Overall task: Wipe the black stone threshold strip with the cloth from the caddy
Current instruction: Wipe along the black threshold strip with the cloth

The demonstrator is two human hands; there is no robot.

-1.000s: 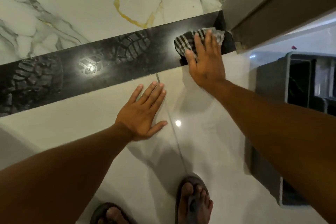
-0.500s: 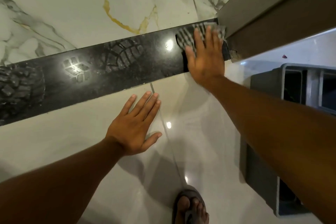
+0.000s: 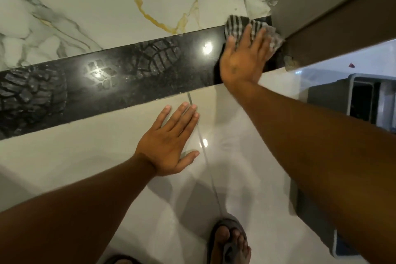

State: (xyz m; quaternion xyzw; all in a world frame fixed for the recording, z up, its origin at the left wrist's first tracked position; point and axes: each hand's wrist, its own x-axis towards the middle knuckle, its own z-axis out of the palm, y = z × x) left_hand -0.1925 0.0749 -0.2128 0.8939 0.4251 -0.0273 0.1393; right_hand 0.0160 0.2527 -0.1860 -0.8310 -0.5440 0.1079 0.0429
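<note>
Your right hand (image 3: 242, 60) presses the cloth (image 3: 252, 28) flat — no clenched grip — at the threshold strip (image 3: 120, 88) end by the door frame (image 3: 334, 17); dusty bootprints (image 3: 156, 58) stretch leftward along it.

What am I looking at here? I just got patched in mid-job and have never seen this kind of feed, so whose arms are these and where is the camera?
There is no machine: a person is working with bare hands. The single camera sits on their head and looks down at the floor. The right hand presses a checked cloth flat on the black stone threshold strip, at its end beside the door frame. The left hand rests flat on the pale floor tile, empty, for support. Dusty shoe prints show on the strip to the left. The grey caddy stands at the right edge, and a sandalled foot shows below.
</note>
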